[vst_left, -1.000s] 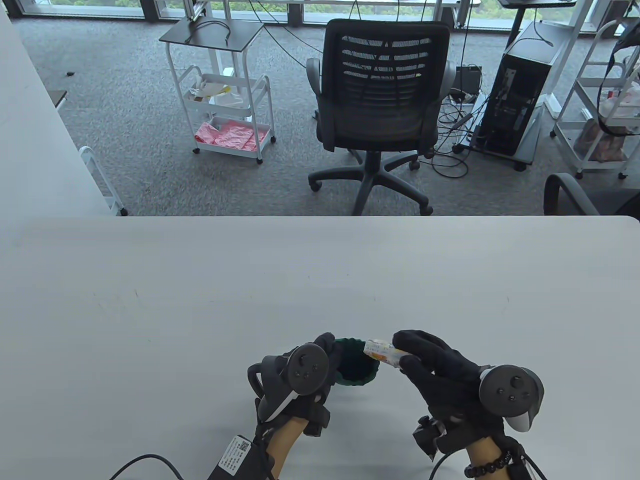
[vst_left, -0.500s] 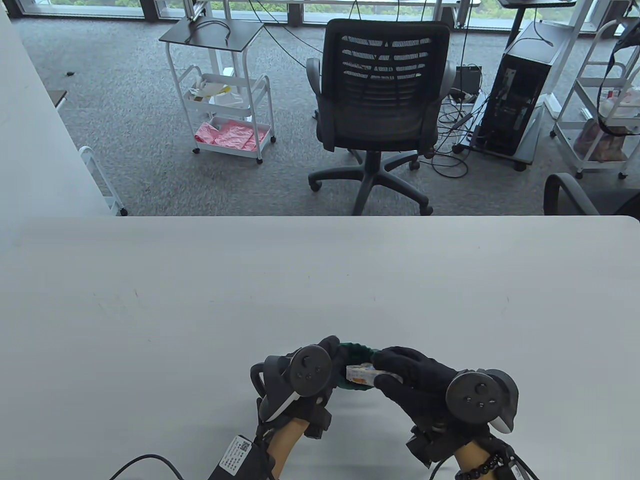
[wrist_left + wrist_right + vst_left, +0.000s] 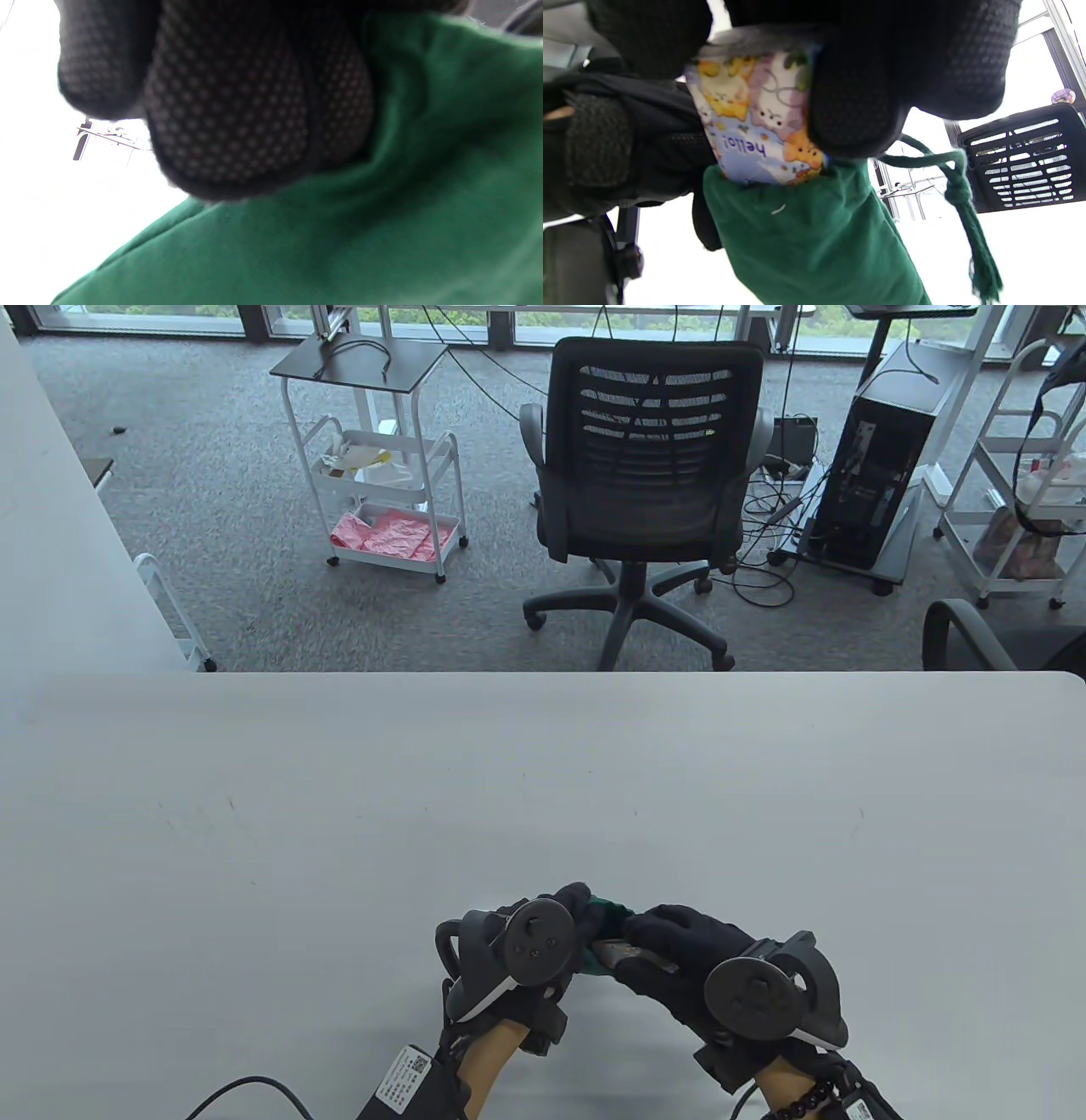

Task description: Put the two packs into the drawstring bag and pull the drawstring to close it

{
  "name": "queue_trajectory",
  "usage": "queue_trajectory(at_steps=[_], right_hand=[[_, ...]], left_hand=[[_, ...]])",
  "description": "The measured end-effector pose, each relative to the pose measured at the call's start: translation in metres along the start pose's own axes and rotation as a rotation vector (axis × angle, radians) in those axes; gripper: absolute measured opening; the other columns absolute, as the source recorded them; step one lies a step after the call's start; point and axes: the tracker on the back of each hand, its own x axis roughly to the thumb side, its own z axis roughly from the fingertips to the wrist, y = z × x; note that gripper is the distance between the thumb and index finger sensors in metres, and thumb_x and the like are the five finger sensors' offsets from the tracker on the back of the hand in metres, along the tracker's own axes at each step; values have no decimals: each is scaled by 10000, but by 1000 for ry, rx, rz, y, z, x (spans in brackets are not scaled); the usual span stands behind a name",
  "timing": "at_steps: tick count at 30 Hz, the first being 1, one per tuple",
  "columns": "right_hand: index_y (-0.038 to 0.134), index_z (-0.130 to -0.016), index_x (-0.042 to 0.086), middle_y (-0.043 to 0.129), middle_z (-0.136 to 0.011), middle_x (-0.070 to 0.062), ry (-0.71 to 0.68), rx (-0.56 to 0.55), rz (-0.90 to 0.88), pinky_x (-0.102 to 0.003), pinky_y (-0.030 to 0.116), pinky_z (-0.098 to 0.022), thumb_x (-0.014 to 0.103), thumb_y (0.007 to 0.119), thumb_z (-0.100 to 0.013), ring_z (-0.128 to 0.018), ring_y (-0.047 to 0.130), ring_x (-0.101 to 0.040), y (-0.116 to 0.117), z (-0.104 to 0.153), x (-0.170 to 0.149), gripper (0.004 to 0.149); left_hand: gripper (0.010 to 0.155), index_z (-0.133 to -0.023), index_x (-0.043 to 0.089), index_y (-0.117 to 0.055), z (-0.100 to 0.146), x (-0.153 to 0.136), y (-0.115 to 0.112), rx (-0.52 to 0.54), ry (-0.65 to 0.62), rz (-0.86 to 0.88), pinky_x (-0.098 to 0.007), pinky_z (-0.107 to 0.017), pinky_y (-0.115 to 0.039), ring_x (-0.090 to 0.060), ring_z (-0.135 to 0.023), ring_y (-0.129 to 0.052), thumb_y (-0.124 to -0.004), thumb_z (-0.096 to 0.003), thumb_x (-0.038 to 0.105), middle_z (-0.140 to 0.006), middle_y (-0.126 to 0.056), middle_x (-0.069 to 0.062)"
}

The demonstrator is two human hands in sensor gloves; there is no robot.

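A green drawstring bag [image 3: 608,911] stands near the table's front edge, mostly hidden between my two hands. My left hand [image 3: 567,918] grips the bag's rim; its fingers [image 3: 254,101] curl over the green cloth [image 3: 382,237]. My right hand [image 3: 645,942] pinches a pack [image 3: 612,954] printed with cartoon animals and "hello!" [image 3: 755,123], its lower end inside the bag's mouth [image 3: 797,237]. The green cord [image 3: 963,203] with a knot and a frayed end hangs beside the bag. A second pack is not visible.
The white table [image 3: 339,814] stretches far and to both sides of the hands. A black cable [image 3: 246,1090] lies at the front left edge. Beyond the far edge stand an office chair [image 3: 649,475] and a white cart [image 3: 382,492].
My right hand has carried the pack leftward and down from beside the bag into its mouth. The left hand has kept hold of the rim, shifting slightly right.
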Motion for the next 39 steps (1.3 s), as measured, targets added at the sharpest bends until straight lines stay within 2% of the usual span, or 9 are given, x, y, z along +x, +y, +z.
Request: queue_trajectory(at_steps=[5,13,17,20,23,26,31,35,39], right_hand=[[912,-761,168,966,-744,-124,7,-20,87,-365,958,-321,604,777,-406,-403,1061,-178,3,-1,6,577],[894,-790,153,947,-767,-141,109,-171,97,-385,951,-344,579,764,-435,-437,1058,-204,-7,4,-2,569],[842,-863,114,884,-851,-183,200,-196,76,-481,903,-446,565,756,-451,-584,1023,-317,-10,6,-13,617],[775,-934,86,819,-925,-228,264,-159,56,-584,831,-528,567,747,-457,-727,942,-442,-9,7,-22,679],[744,-961,71,786,-953,-256,313,-120,8,-636,787,-558,568,745,-458,-781,892,-503,-5,7,-29,707],[730,-969,46,786,-947,-269,356,-82,-55,-639,793,-551,571,744,-456,-772,902,-509,1,8,-32,734],[715,-979,42,804,-932,-260,340,-3,-85,-617,814,-539,580,748,-453,-740,935,-472,11,6,-29,753],[736,-962,41,854,-885,-230,333,82,-84,-577,844,-514,563,769,-452,-683,979,-425,19,5,-27,731],[785,-921,56,923,-807,-185,331,119,-72,-522,885,-468,507,803,-458,-597,1029,-360,24,5,-26,647]], left_hand=[[441,-760,159,-931,0,1,-1,-8,-10,4,-362,-318,-976,-93,-213,-1131,-799,-493,485,-433,-1081,40],[440,-762,162,-927,-2,-5,-3,-22,15,51,-360,-323,-976,-90,-220,-1132,-794,-495,486,-439,-1079,46],[440,-764,164,-925,-2,-8,-3,-20,23,73,-361,-327,-975,-92,-224,-1132,-792,-496,487,-443,-1078,49],[440,-765,165,-925,-2,-7,-3,-16,23,70,-361,-326,-975,-90,-224,-1133,-791,-496,488,-444,-1078,48],[440,-765,166,-924,-2,-7,-3,-18,21,70,-361,-327,-975,-91,-225,-1133,-791,-497,489,-443,-1078,50],[440,-764,166,-925,-2,-7,-3,-16,18,69,-360,-326,-976,-89,-224,-1133,-791,-497,490,-442,-1078,52],[440,-760,175,-926,-2,-3,-2,-8,-8,52,-360,-329,-974,-89,-228,-1132,-789,-497,499,-443,-1077,60],[441,-761,176,-926,0,0,-2,-4,-24,46,-359,-329,-974,-88,-228,-1132,-789,-497,501,-442,-1078,59],[442,-761,176,-925,0,4,-3,3,-50,41,-360,-330,-975,-88,-229,-1132,-789,-495,502,-443,-1077,62]])
